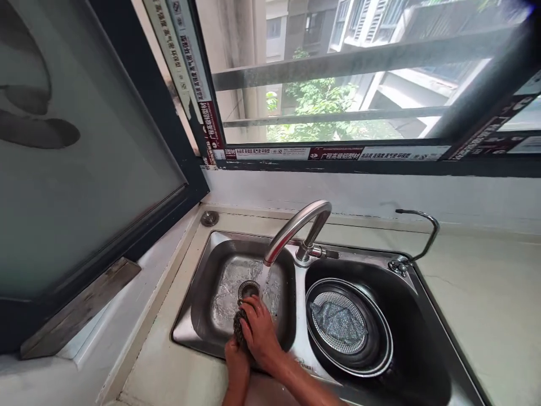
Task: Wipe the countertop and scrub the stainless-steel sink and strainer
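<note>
Dark item [240, 330], one, clasped between my left hand [237, 356] and right hand [258, 331], lower centre; two basins [418, 321], one bowl [372, 347] inside the lower-right one.

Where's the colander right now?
Head view: the colander sits in the sink's right basin, right of and nearer than the faucet, mesh cloth inside.

Single head cam, worn up top, looks fwd + down at sink [301, 304] and hands [250, 332]; window [338, 84] up top.

The right hand [258, 331] covers much of the dark, round, coarse-textured object [239, 327]; the view's bottom edge cuts off both bare forearms [305, 382].
</note>
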The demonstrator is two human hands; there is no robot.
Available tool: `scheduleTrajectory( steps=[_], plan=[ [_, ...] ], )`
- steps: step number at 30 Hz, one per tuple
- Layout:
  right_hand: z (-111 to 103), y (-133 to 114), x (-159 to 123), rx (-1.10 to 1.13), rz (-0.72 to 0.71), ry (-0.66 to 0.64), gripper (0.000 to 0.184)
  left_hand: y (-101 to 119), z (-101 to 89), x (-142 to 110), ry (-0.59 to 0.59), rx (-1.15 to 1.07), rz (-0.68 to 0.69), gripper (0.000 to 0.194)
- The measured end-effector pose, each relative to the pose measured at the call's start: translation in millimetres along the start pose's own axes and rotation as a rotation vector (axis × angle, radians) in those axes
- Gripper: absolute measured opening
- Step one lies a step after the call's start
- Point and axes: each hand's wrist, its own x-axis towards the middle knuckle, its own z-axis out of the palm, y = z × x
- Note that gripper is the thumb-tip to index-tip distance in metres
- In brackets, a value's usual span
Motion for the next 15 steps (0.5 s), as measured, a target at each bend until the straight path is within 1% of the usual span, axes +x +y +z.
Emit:
scheduleTrajectory(
  steps=[1, 3, 5, 7, 9, 11, 13, 15],
  plan=[
    [7, 2, 6, 0.002, 0.034, -0.007, 0.029, -1, 1.4, -2, -0.017, 0.018, 0.0, 0.061],
    [14, 15, 24, 0.023, 0.165, -0.033, 0.027, 0, 3.2, -6, -0.054, 0.042, 0.002, 0.058],
    [12, 34, 45, 0.032, 0.302, -0.064, 0.025, 1, 4.3, -8, -0.093, 0.049, 0.003, 0.059],
    [5, 55, 65, 0.034, 0.384, -0.081, 0.02, 3, 5.3, -8, -0.114, 0.039, -0.002, 0.065],
    [-4, 72, 79, 0.041, 0.428, -0.083, 0.019, 4, 7.0, -6, -0.098, 0.018, -0.017, 0.07],
    [-15, 84, 89, 0.05, 0.464, -0.067, 0.021, 4, 9.5, -4, -0.069, -0.008, -0.04, 0.074],
    [-26, 87, 94, 0.067, 0.468, -0.039, 0.021, 4, 12.6, -1, -0.058, -0.042, -0.058, 0.076],
    [-38, 85, 94, 0.099, 0.44, -0.017, 0.024, 4, 15.6, 1, -0.059, -0.083, -0.065, 0.075]
  ],
)
